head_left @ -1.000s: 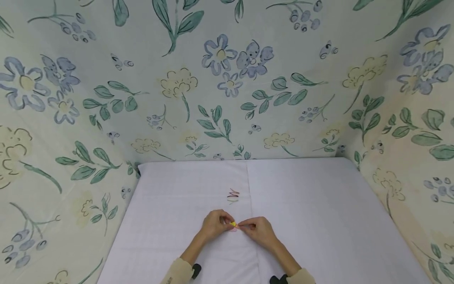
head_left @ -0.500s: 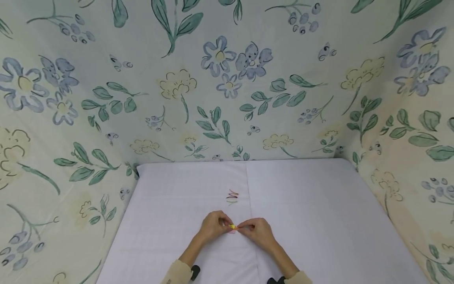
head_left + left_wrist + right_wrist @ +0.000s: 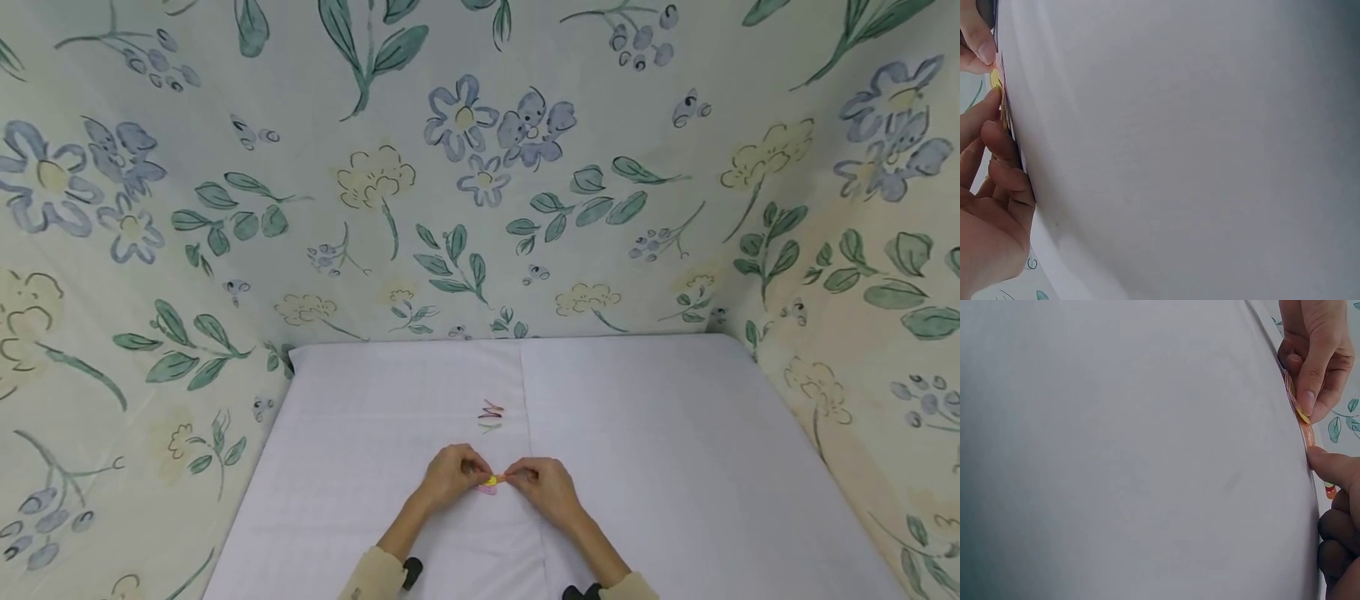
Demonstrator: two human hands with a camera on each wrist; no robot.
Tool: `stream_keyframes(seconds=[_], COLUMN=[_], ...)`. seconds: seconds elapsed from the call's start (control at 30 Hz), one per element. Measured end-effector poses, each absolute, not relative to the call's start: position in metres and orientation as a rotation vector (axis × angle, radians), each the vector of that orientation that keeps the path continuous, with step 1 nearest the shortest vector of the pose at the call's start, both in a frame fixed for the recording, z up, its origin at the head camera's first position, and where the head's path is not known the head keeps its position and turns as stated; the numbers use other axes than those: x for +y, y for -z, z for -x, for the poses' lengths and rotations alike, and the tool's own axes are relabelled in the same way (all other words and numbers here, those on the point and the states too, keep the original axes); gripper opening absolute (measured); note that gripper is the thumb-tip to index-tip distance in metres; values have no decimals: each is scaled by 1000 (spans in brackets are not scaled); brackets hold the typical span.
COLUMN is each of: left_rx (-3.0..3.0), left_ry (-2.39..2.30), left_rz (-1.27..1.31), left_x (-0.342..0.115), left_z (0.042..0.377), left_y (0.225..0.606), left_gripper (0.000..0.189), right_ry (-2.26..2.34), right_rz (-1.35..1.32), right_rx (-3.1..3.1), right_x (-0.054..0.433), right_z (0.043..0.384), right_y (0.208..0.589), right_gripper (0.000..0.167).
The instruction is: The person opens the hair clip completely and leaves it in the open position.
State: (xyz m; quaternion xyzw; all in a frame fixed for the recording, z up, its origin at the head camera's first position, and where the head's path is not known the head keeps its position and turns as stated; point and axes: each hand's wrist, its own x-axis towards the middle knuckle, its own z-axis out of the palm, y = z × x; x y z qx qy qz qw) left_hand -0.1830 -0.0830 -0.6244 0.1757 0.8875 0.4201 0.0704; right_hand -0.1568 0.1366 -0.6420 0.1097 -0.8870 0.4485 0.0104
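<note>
Both hands meet over the front middle of the white-covered table. My left hand (image 3: 452, 477) pinches a small yellow piece (image 3: 492, 480) between thumb and fingertips. At its right end, my right hand (image 3: 546, 490) pinches thin orange strands (image 3: 1309, 434), which look like thread and run between the two hands. How the yellow piece and the strands join is too small to tell. Just below lies a small pink looped piece (image 3: 487, 490), partly covered by the left fingers. Both wrist views show the hands only at the edge, the fingertips close together.
Behind the hands, several thin red, dark and green strands (image 3: 491, 412) lie in a zigzag on the white cloth (image 3: 637, 417). A seam runs front to back beside them. Floral fabric (image 3: 465, 250) hangs around the table's back and sides.
The right fingertips have drawn slightly away from the left ones, so more orange shows between them. More of the pink piece is visible. The strands behind have not moved.
</note>
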Motion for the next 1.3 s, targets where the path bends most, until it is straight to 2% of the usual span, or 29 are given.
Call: stream_keyframes(seconds=[1.07,1.3], left_rx=[2587,2604], left_ry=[-1441,-1543], left_rz=[-397,-468], left_x=[-84,-86], left_z=[181,180], left_y=[622,621], left_gripper=[8,9], right_ry=[-1576,-1671], right_rz=[-364,-319], right_rx=[-2695,-2658], right_x=[128,127], right_z=[162,164], right_y=[638,637], right_gripper=[5,7])
